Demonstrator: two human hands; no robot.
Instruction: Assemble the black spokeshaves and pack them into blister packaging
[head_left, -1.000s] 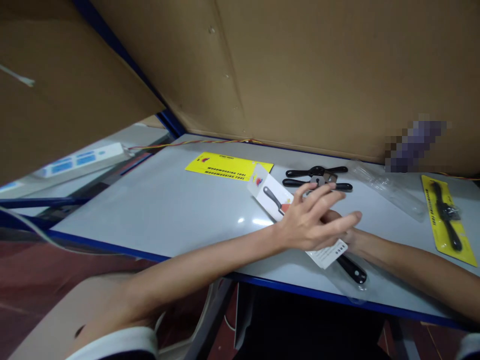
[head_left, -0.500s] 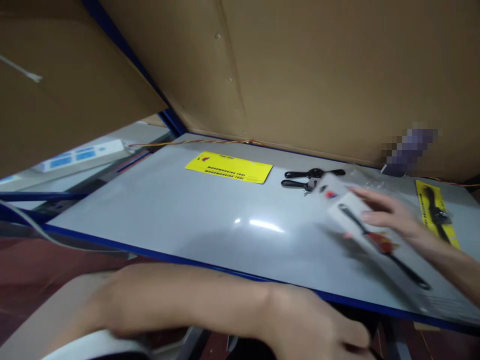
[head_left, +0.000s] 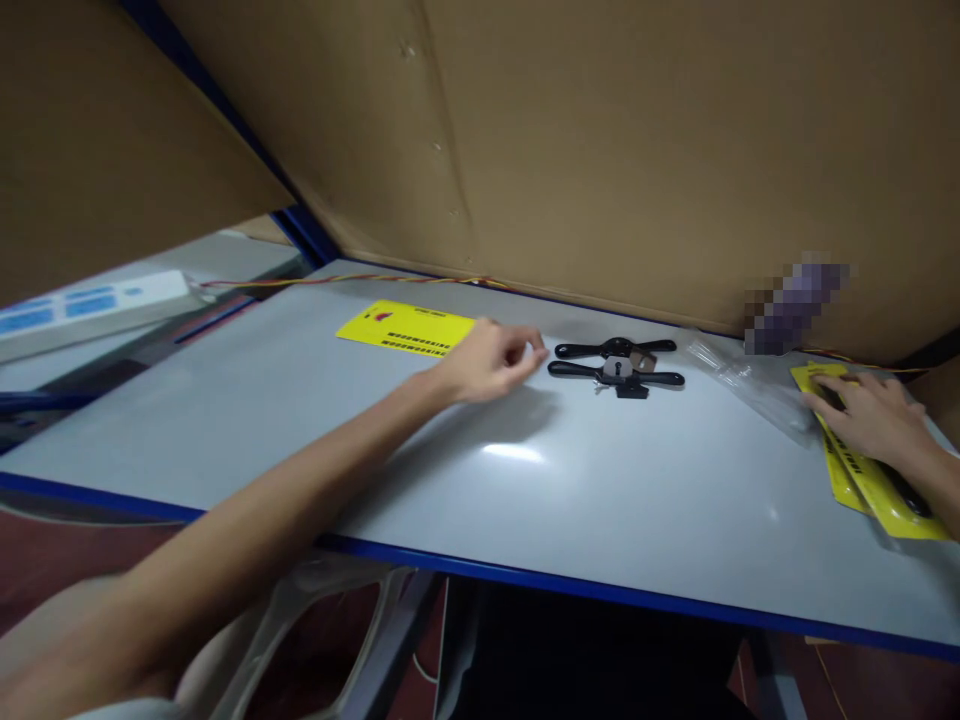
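My left hand (head_left: 495, 360) hovers over the table, fingers curled in towards the thumb. Nothing shows in its grasp. It covers the right end of a yellow "WOODWORKING" card (head_left: 409, 328). Just right of it lie two black spokeshaves (head_left: 616, 368), with a loose blade (head_left: 643, 361) and a small black piece (head_left: 632, 389) against them. At the right edge, my right hand (head_left: 874, 415) grips a carded spokeshave (head_left: 892, 495) in clear plastic on yellow backing. This pack lies over another yellow card pack (head_left: 846, 490), and the hand hides part of both.
Clear plastic packaging (head_left: 750, 385) lies between the spokeshaves and the packs. A pixelated object (head_left: 795, 305) leans by the cardboard back wall (head_left: 600, 150). Twisted wires (head_left: 337, 279) run along the table's rear edge to a power strip (head_left: 97, 310) at left.
My right hand has moved right, bringing the carded spokeshave onto the other pack, yellow side up. My left hand has risen from below the table's front edge to beside the loose spokeshaves.
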